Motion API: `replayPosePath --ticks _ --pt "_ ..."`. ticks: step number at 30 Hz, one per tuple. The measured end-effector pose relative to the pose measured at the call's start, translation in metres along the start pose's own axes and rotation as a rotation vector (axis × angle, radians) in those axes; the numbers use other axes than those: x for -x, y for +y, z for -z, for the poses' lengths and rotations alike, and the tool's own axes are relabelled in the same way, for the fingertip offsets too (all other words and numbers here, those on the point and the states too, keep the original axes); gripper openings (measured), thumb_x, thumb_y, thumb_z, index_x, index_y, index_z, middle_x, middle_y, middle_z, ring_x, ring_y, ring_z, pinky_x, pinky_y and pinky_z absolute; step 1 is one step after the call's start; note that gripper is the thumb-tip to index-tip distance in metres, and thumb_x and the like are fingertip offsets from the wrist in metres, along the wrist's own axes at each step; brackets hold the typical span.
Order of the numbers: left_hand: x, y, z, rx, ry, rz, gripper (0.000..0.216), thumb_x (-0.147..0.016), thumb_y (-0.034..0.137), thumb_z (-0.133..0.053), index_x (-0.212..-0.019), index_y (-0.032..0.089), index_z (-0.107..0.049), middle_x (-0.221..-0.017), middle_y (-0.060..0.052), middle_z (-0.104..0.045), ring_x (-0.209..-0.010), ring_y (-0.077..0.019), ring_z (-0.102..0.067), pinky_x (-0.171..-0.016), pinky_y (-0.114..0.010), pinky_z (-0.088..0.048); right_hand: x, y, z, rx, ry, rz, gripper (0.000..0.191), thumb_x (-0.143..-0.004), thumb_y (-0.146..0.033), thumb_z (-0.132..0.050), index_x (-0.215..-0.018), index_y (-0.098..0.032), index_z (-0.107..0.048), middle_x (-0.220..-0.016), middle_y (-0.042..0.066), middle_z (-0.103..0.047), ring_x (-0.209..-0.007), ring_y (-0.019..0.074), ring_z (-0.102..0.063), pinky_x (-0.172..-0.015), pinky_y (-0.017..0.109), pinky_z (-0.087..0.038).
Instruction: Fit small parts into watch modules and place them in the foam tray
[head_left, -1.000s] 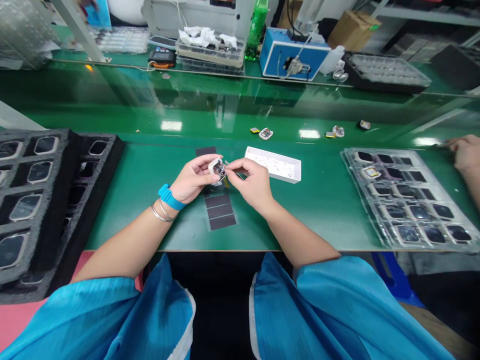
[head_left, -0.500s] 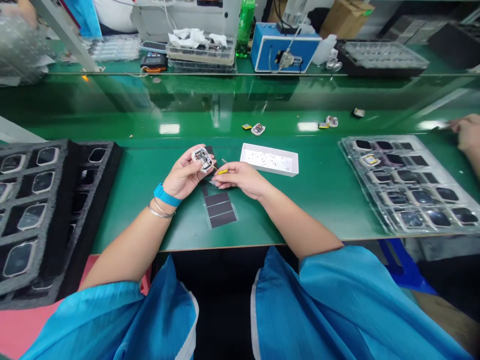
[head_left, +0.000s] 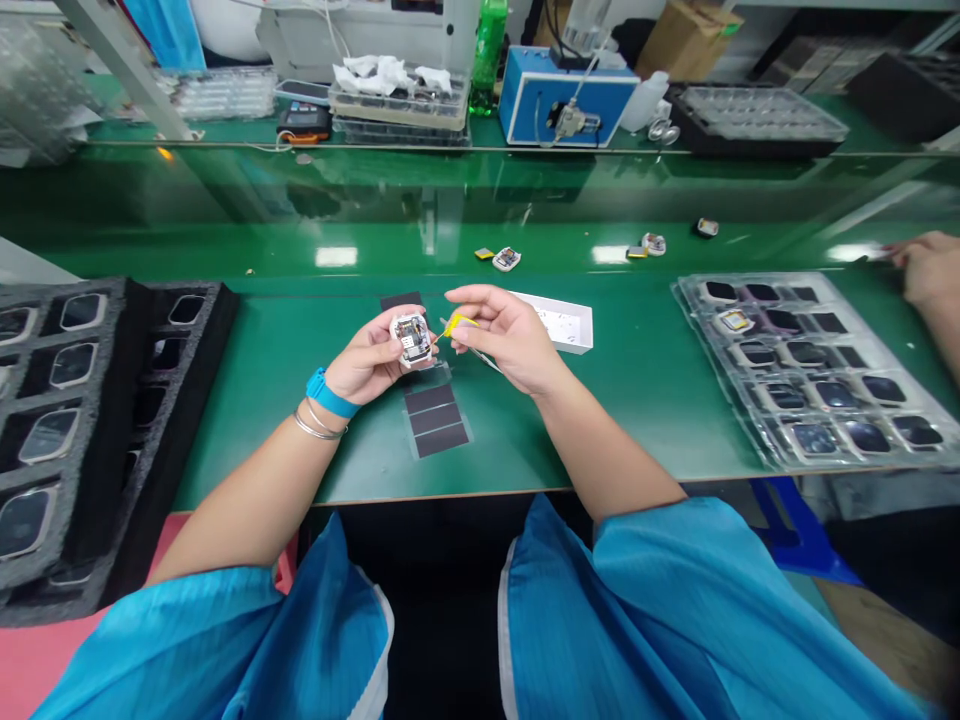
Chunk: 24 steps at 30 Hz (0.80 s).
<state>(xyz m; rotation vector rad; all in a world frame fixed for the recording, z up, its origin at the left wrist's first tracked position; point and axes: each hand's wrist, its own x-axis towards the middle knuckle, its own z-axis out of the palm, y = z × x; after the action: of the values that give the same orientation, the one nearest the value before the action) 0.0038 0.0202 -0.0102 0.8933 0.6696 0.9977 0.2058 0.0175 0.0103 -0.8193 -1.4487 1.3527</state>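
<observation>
My left hand (head_left: 369, 356) is closed around a white smartwatch case (head_left: 411, 340), its open side with the circuit parts facing up. My right hand (head_left: 521, 345) pinches a yellow battery (head_left: 460, 322) just right of the case. A thin wire seems to run between battery and case. Under the right fingers shows a slim grey tool (head_left: 486, 358), perhaps tweezers, partly hidden by the hand. Below the hands, a clear sheet with black adhesive strips (head_left: 436, 422) lies on the green bench. Behind my right hand stands a white box (head_left: 577, 335) holding small dark bits, partly covered.
Black foam trays (head_left: 112, 420) of watch screens stand at left. Clear plastic trays (head_left: 757, 390) with watch parts lie at right, near another person's hand (head_left: 930, 268). Further back are opened watch cases (head_left: 507, 259) with batteries, and a shelf with a blue machine (head_left: 566, 95).
My right hand has risen and turned, lifting the battery upward and to the right. The case in my left hand has shifted slightly down and right, now facing up more squarely.
</observation>
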Motion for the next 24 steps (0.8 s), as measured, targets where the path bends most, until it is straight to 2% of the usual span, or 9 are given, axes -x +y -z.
replayPosePath --ticks 3,8,12,16,19,22,24 --pt "0.0 -0.003 0.001 0.005 -0.038 0.028 0.064 -0.049 0.035 -0.093 -0.105 0.022 -0.066 -0.089 -0.005 -0.069 -0.084 -0.0245 -0.069 -0.071 -0.034 -0.061 0.002 -0.001 -0.003 0.067 0.044 0.085 0.045 -0.069 -0.05 -0.08 -0.101 -0.021 -0.066 -0.097 0.003 -0.068 -0.091 0.0164 -0.066 -0.085 0.032 -0.057" --pt "-0.001 -0.006 0.0 -0.05 -0.097 0.129 0.057 -0.055 0.031 -0.091 -0.104 0.02 -0.066 -0.089 -0.007 -0.07 -0.078 -0.0224 -0.07 -0.056 -0.025 -0.059 0.004 0.004 -0.006 0.189 0.049 0.205 0.03 -0.082 -0.045 -0.07 -0.101 -0.022 -0.069 -0.096 0.003 -0.07 -0.09 0.0178 -0.067 -0.086 0.035 -0.056" --pt "-0.002 -0.006 -0.005 -0.086 -0.072 0.157 0.051 -0.058 0.024 -0.088 -0.103 0.018 -0.066 -0.092 -0.007 -0.07 -0.079 -0.022 -0.07 -0.057 -0.024 -0.059 0.004 0.009 -0.007 0.427 0.095 0.244 0.023 -0.088 -0.035 -0.063 -0.107 -0.024 -0.07 -0.098 0.003 -0.07 -0.085 0.0171 -0.066 -0.086 0.036 -0.055" --pt "-0.005 -0.009 -0.014 -0.104 0.023 0.156 0.036 -0.061 0.019 -0.083 -0.093 0.015 -0.065 -0.084 -0.005 -0.07 -0.072 -0.0192 -0.07 -0.058 -0.024 -0.059 0.002 0.015 -0.009 0.635 0.105 0.282 0.022 -0.089 -0.025 -0.058 -0.107 -0.024 -0.07 -0.096 0.003 -0.071 -0.085 0.0177 -0.064 -0.088 0.037 -0.053" --pt "-0.007 -0.01 -0.018 -0.115 0.114 0.177 0.026 -0.064 0.016 -0.076 -0.086 0.013 -0.063 -0.076 -0.005 -0.068 -0.066 -0.0188 -0.069 -0.052 -0.023 -0.057 -0.004 0.024 -0.012 0.631 0.117 0.297 0.025 -0.087 -0.024 -0.06 -0.111 -0.023 -0.067 -0.098 0.004 -0.071 -0.09 0.0184 -0.064 -0.087 0.034 -0.053" --pt "-0.01 -0.001 -0.01 -0.107 0.228 0.18 0.019 -0.067 0.012 -0.069 -0.084 0.011 -0.062 -0.076 -0.007 -0.069 -0.065 -0.0194 -0.069 -0.05 -0.023 -0.056 -0.011 0.035 -0.017 0.556 0.203 0.215 0.026 -0.089 -0.03 -0.058 -0.112 -0.021 -0.063 -0.107 0.005 -0.069 -0.095 0.0174 -0.064 -0.081 0.03 -0.053" --pt "-0.012 0.009 0.001 -0.087 0.315 0.149 0.015 -0.069 0.01 -0.065 -0.083 0.01 -0.062 -0.079 -0.01 -0.071 -0.068 -0.0198 -0.07 -0.053 -0.025 -0.057 -0.014 0.04 -0.022 0.566 0.183 0.134 0.018 -0.09 -0.03 -0.055 -0.101 -0.02 -0.064 -0.101 0.005 -0.069 -0.091 0.0165 -0.064 -0.077 0.028 -0.052"
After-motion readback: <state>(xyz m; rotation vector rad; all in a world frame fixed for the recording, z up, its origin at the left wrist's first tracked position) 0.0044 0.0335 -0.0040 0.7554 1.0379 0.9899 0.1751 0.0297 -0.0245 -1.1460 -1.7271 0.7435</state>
